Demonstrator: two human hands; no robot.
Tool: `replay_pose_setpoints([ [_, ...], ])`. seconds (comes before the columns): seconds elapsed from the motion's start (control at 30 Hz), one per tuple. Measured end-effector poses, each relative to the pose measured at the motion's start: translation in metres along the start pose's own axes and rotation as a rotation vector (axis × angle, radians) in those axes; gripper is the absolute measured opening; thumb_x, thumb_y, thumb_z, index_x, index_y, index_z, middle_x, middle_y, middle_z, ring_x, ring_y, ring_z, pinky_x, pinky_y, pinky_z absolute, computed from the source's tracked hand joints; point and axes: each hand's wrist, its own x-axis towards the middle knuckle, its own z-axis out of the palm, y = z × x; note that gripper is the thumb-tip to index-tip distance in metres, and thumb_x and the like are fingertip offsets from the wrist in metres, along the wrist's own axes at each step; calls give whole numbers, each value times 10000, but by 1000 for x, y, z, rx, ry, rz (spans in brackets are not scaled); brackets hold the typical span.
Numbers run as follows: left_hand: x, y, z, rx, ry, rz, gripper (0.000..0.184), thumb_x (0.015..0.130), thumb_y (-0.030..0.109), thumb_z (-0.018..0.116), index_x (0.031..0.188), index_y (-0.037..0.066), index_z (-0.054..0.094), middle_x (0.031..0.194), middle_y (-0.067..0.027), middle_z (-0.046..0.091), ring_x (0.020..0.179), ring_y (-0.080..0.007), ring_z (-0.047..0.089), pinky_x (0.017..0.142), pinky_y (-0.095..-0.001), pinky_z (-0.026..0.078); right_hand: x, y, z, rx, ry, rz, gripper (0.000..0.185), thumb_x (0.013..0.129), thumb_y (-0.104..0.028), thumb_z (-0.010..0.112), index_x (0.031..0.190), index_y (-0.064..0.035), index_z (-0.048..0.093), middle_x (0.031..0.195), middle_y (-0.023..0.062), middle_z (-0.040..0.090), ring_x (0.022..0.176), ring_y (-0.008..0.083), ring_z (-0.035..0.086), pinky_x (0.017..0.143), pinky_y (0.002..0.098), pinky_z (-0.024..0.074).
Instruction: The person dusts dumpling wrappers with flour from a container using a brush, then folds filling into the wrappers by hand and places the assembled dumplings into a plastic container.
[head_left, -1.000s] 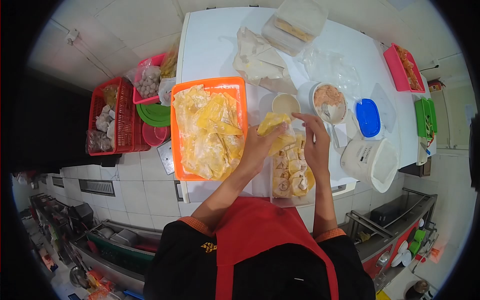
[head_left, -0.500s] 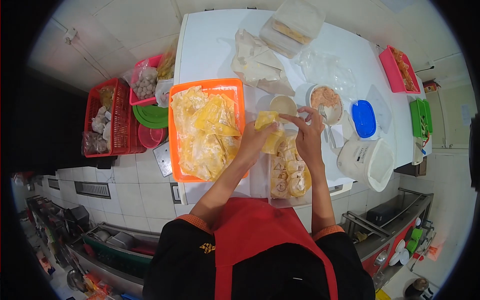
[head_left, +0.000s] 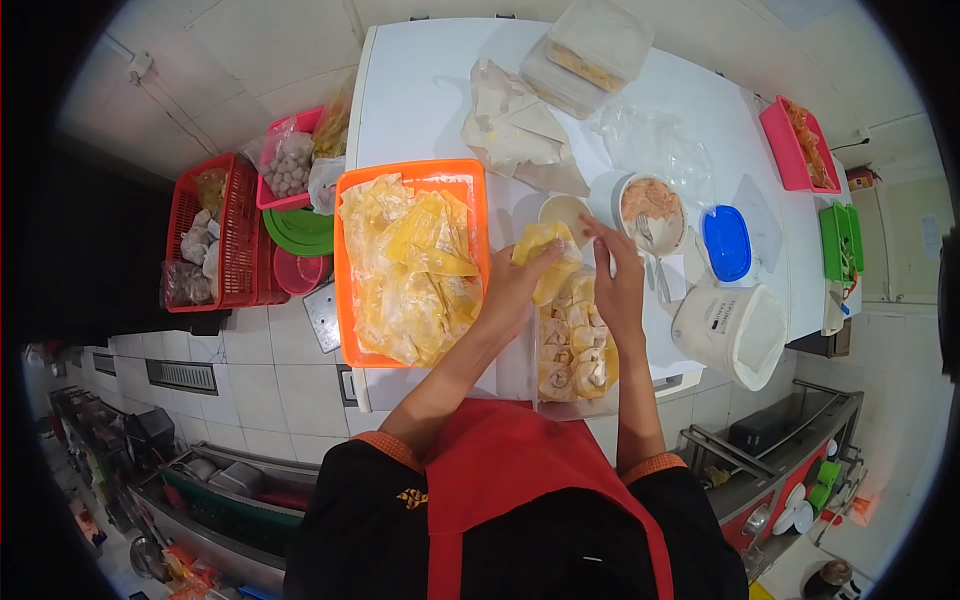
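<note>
My left hand (head_left: 512,290) holds a yellow dough wrapper (head_left: 545,252), pinched by thumb and fingers. Beside it on the right, my right hand (head_left: 618,278) has its fingers apart, fingertips at the rim of a small bowl (head_left: 562,214). Just below both hands is a clear container with folded dumplings (head_left: 572,350). An orange tray (head_left: 477,190) to the left bears a floury pile of yellow wrappers (head_left: 410,280). Right of the small bowl stands a round bowl of pinkish filling (head_left: 650,198) with a fork and another utensil.
A blue lid (head_left: 727,243) and a white tub (head_left: 730,325) stand at the right. Crumpled paper (head_left: 515,130), a plastic bag (head_left: 655,145) and a lidded box (head_left: 600,45) lie farther back. Red (head_left: 240,240) and pink baskets (head_left: 290,205) are at the left.
My right hand's fingers, earlier near the wrapper's edge, have moved to the small bowl's rim. The wrapper in my left hand has changed from nearly flat to curved.
</note>
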Motion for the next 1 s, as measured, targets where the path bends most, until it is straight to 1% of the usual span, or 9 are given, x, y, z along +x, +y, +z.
replay_pose_setpoints([
  [0.03, 0, -1, 4, -52, 45, 41, 371, 942, 170, 735, 1235, -32, 630, 1127, -97, 696, 1027, -172, 692, 858, -306, 563, 0, -3, -1, 289, -28, 169, 450, 955, -10, 625, 1374, -171, 643, 1078, 54, 712, 1005, 153, 627, 935, 351, 454],
  [0.07, -1, -1, 7, -102, 91, 81, 360, 950, 170, 733, 1236, -25, 631, 1135, -96, 695, 1035, -173, 690, 863, -308, 564, -2, -4, 0, 290, -30, 165, 450, 955, -10, 625, 1374, -171, 643, 1078, 54, 712, 1005, 153, 627, 935, 351, 454],
  [0.13, -6, 0, 11, -208, 65, 55, 360, 956, 167, 728, 1250, -9, 618, 1161, -95, 685, 1060, -174, 681, 881, -313, 564, -7, -6, 4, 685, -46, 280, 485, 958, -100, 711, 1423, -88, 576, 986, 77, 752, 984, 113, 660, 890, 293, 493],
  [0.23, -1, -12, 12, -393, 33, 6, 359, 968, 160, 713, 1275, 20, 589, 1197, -89, 663, 1103, -179, 661, 919, -327, 564, -10, 0, 10, 844, 16, 289, 573, 920, -68, 749, 1451, -73, 533, 1036, 90, 741, 969, 90, 656, 897, 250, 487],
  [0.5, -5, -15, 7, -624, -18, -117, 347, 990, 145, 676, 1297, 48, 546, 1175, -72, 640, 1110, -190, 647, 996, -351, 544, -22, -9, 12, 1037, 28, 336, 550, 944, -28, 706, 1452, -35, 496, 1085, 119, 739, 1011, 131, 672, 946, 287, 520],
  [0.7, -16, -7, -1, -135, -30, 105, 265, 943, 144, 733, 1146, -24, 705, 1033, -99, 731, 916, -140, 693, 833, -284, 545, -32, -20, 5, 838, 164, 188, 508, 931, 8, 705, 1396, -18, 502, 1028, 144, 759, 1016, 154, 693, 923, 284, 528],
  [0.77, -25, 4, -3, 263, -55, 270, 263, 917, 170, 765, 1081, -35, 752, 952, -102, 765, 816, -120, 701, 749, -267, 537, -37, -21, 0, 771, 175, 146, 506, 916, 20, 718, 1375, -15, 508, 1007, 149, 764, 1007, 160, 701, 914, 282, 530],
  [0.87, -30, 12, -9, 631, -44, 374, 277, 888, 194, 791, 1063, -20, 769, 916, -103, 776, 780, -115, 706, 708, -268, 537, -41, -18, -8, 617, 98, 60, 543, 877, 32, 752, 1357, -15, 502, 987, 151, 766, 1002, 170, 711, 892, 276, 531],
  [1.0, -36, 28, -12, 837, -100, 266, 302, 893, 192, 789, 1129, 6, 757, 947, -72, 766, 865, -103, 702, 760, -267, 545, -41, -5, -12, 598, 29, 32, 660, 848, 9, 790, 1411, -47, 449, 952, 125, 759, 929, 160, 709, 874, 282, 537],
])
